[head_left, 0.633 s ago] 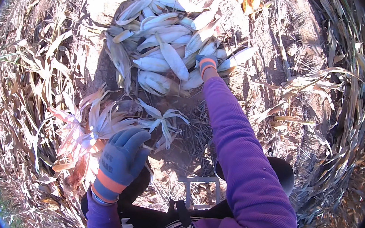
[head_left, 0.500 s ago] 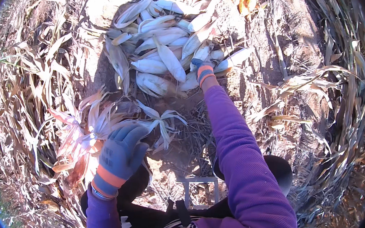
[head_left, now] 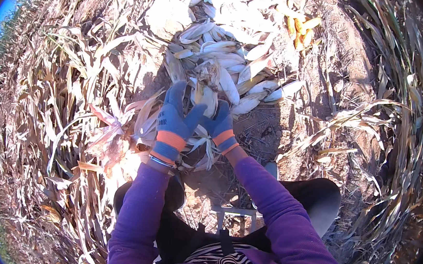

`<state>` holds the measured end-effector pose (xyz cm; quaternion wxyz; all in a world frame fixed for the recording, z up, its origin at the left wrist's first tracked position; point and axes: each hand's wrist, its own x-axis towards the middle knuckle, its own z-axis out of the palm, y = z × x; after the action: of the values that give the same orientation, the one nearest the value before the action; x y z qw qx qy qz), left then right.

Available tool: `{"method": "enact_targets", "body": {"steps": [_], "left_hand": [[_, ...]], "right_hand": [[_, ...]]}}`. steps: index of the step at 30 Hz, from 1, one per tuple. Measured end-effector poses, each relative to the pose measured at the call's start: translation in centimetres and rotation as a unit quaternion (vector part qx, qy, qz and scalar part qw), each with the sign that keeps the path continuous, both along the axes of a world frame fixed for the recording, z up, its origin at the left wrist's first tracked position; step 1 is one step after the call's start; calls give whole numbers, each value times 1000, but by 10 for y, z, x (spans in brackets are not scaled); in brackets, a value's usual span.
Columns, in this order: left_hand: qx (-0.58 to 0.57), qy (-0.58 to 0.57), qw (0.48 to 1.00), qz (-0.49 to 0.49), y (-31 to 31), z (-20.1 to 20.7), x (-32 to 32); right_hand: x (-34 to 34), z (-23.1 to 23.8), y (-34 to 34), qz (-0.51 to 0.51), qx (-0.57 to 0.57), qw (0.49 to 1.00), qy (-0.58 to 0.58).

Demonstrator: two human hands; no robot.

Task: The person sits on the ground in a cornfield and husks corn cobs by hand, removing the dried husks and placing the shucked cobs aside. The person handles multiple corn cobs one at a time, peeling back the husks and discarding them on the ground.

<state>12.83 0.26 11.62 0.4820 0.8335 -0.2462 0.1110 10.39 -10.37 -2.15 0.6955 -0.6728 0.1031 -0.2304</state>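
An ear of corn in its pale, dry husk [head_left: 207, 94] stands between my gloved hands, in front of the pile. My right hand [head_left: 219, 124], in a blue-grey glove with an orange cuff, is closed around its lower end. Beside the ear's left side is my left hand [head_left: 176, 115], fingers stretched forward and thumb apart, pointing at the right hand. Whether the left fingers touch the husk is hard to see. Just beyond lies a heap of unhusked corn ears [head_left: 225, 55]. Peeled-off husks [head_left: 205, 149] lie below the hands.
More stripped husks [head_left: 110, 125] spread at the left. Bare yellow corn cobs [head_left: 301, 32] lie at the far right. Dry corn stalks [head_left: 93, 66] cover the left side, and another bank of stalks [head_left: 408, 102] lines the right. A grey metal frame [head_left: 234, 211] shows between my knees.
My right hand has come back from the pile's right side with an ear of corn. My left hand has moved forward and right to meet it. The view has shifted.
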Motion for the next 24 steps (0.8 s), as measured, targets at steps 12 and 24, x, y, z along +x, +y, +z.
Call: {"method": "enact_targets", "body": {"steps": [12,24], "left_hand": [[-347,237,907,19,4,7,-15],[-479,276,833,12,10,7,-18]], "right_hand": [[-51,61,37,62,-49,997,-11],[-62,119,9,104,-230,967,30]]}}
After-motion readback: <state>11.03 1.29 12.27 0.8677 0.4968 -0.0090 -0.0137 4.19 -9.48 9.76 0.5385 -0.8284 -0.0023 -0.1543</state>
